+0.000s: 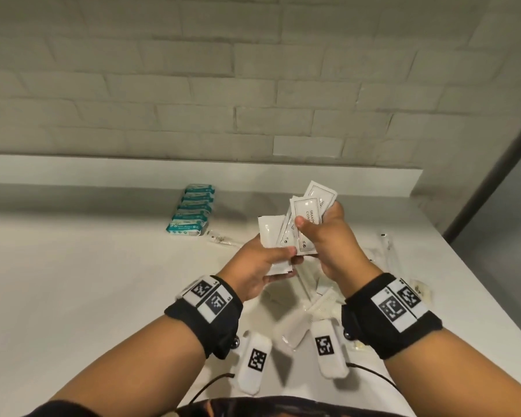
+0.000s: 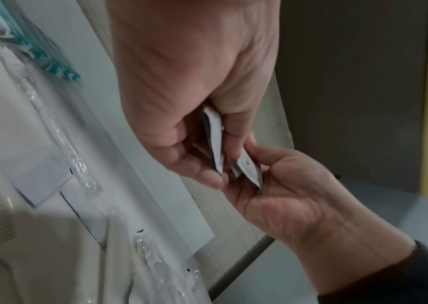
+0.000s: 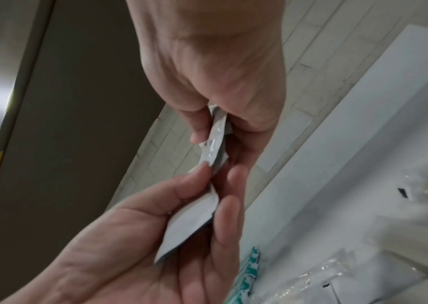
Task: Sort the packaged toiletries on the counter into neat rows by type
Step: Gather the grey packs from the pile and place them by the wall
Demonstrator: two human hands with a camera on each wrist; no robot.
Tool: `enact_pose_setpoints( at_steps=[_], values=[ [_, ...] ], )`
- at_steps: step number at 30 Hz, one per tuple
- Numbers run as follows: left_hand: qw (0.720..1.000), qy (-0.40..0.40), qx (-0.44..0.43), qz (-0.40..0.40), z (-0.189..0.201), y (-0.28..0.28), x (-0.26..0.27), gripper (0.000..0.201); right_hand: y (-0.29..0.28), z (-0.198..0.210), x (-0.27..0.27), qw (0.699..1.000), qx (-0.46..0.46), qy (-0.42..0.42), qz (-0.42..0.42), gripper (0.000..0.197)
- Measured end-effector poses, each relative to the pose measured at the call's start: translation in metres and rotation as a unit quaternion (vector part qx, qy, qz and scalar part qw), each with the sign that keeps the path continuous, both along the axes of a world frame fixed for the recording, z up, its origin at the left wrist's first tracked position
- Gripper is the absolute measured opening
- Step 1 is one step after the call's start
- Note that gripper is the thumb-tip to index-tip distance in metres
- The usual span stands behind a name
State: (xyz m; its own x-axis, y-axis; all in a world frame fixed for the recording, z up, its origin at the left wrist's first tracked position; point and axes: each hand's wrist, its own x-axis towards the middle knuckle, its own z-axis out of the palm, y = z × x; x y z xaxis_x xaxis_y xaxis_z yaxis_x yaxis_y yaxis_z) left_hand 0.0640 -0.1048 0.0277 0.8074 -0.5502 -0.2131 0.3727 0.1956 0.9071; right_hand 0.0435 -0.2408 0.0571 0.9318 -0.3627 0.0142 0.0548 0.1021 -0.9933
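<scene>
Both hands are raised above the white counter [image 1: 103, 281], close together. My left hand [image 1: 289, 257] pinches a few plain white sachets [image 1: 268, 233] at their lower edge. My right hand [image 1: 310, 224] grips a fanned bunch of printed shampoo and conditioner sachets [image 1: 306, 210], thumb on the front one. In the left wrist view my left hand [image 2: 217, 156] holds its sachets [image 2: 214, 139] edge-on, with my right hand [image 2: 246, 164] just beside. In the right wrist view my right hand [image 3: 215, 144] pinches its sachets [image 3: 217, 133] above my left hand [image 3: 217, 185].
A row of teal packets [image 1: 191, 210] lies at the back left by the raised ledge [image 1: 193, 173]. A clear-wrapped toothbrush [image 1: 223, 237] sits beside it. More clear and white packets [image 1: 313, 299] lie below my hands and along the right edge [image 1: 388, 251].
</scene>
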Motion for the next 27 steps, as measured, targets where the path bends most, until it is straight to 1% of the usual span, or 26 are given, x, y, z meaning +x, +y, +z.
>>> enact_pose_setpoints(
  at_steps=[2, 4, 5, 7, 8, 10, 11, 12, 13, 15, 16, 17, 18, 19, 20, 21, 22, 23, 25, 27],
  values=[
    [0.999, 0.031, -0.011, -0.011, 0.003, 0.002, 0.001, 0.025, -0.009, -0.003, 0.0, 1.0, 0.003, -0.007, -0.003, 0.039],
    [0.996, 0.079, -0.045, -0.016, 0.007, 0.008, 0.003, 0.03, -0.022, -0.001, -0.002, 1.0, 0.017, -0.001, -0.006, 0.031],
    [0.995, 0.08, -0.053, -0.01, 0.008, 0.01, 0.005, 0.031, -0.028, 0.002, -0.004, 0.999, 0.032, 0.01, 0.004, 0.026],
    [0.999, 0.032, -0.028, 0.024, 0.007, 0.013, 0.007, 0.026, -0.036, 0.006, -0.007, 0.995, 0.055, 0.046, 0.066, 0.018],
    [0.999, 0.005, -0.008, 0.045, 0.007, 0.013, 0.008, 0.024, -0.038, 0.006, -0.008, 0.99, 0.061, 0.067, 0.109, 0.019],
    [0.998, -0.033, 0.008, 0.058, 0.005, 0.01, 0.006, 0.02, -0.032, 0.001, -0.01, 0.977, 0.057, 0.094, 0.183, 0.034],
    [0.998, -0.038, 0.008, 0.055, 0.006, 0.008, 0.005, 0.018, -0.027, -0.002, -0.011, 0.975, 0.046, 0.093, 0.198, 0.039],
    [0.998, -0.039, 0.012, 0.051, 0.006, 0.006, 0.004, 0.018, -0.022, -0.003, -0.01, 0.977, 0.033, 0.078, 0.193, 0.038],
    [0.998, -0.037, 0.019, 0.051, 0.007, 0.006, 0.003, 0.021, -0.019, -0.002, -0.01, 0.983, 0.017, 0.049, 0.175, 0.033],
    [0.998, -0.014, 0.033, 0.05, 0.009, 0.006, 0.005, 0.037, -0.022, 0.006, -0.011, 0.991, -0.028, -0.035, 0.124, 0.024],
    [0.998, 0.009, 0.03, 0.048, 0.009, 0.007, 0.008, 0.04, -0.026, 0.011, -0.011, 0.989, -0.06, -0.075, 0.116, 0.023],
    [0.998, 0.034, 0.019, 0.047, 0.01, 0.009, 0.01, 0.035, -0.03, 0.015, -0.011, 0.981, -0.1, -0.103, 0.128, 0.022],
    [0.997, 0.053, 0.005, 0.053, 0.01, 0.012, 0.012, 0.023, -0.033, 0.016, -0.013, 0.971, -0.149, -0.114, 0.152, 0.026],
    [0.996, 0.066, -0.012, 0.064, 0.012, 0.014, 0.014, 0.008, -0.034, 0.017, -0.015, 0.957, -0.202, -0.107, 0.18, 0.028],
    [0.994, 0.062, -0.025, 0.085, 0.014, 0.015, 0.016, 0.008, -0.034, 0.014, -0.018, 0.943, -0.249, -0.089, 0.203, 0.028],
    [0.993, 0.044, -0.031, 0.109, 0.014, 0.016, 0.02, 0.015, -0.035, 0.009, -0.02, 0.933, -0.28, -0.065, 0.217, 0.028],
    [0.991, 0.018, -0.031, 0.128, 0.015, 0.017, 0.022, 0.019, -0.037, 0.003, -0.021, 0.93, -0.294, -0.039, 0.219, 0.028],
    [0.99, -0.005, -0.028, 0.141, 0.017, 0.018, 0.024, 0.02, -0.04, -0.003, -0.022, 0.932, -0.293, -0.011, 0.212, 0.029],
    [0.985, -0.031, -0.026, 0.165, 0.018, 0.02, 0.026, 0.019, -0.049, -0.014, -0.025, 0.946, -0.263, 0.03, 0.189, 0.028],
    [0.982, -0.036, -0.027, 0.184, 0.017, 0.021, 0.028, 0.018, -0.056, -0.017, -0.027, 0.957, -0.234, 0.038, 0.167, 0.025]
  ],
)
